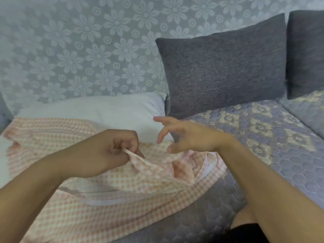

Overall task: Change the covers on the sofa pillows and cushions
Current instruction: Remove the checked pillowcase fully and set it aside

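Note:
A pink-and-white checked cover (108,195) lies crumpled on the sofa seat in front of me, partly drawn over a white pillow (108,109) whose far end shows bare. My left hand (115,149) pinches a folded edge of the checked cover near its opening. My right hand (185,135) hovers just above the cover to the right, fingers spread and relaxed, holding nothing.
A dark grey cushion (222,67) leans against the sofa back on the right, with a second grey cushion (306,53) at the far right. The seat wears a quilted lilac floral throw (263,137). A pale floral cover (78,50) drapes the backrest. My knee (245,218) shows bottom right.

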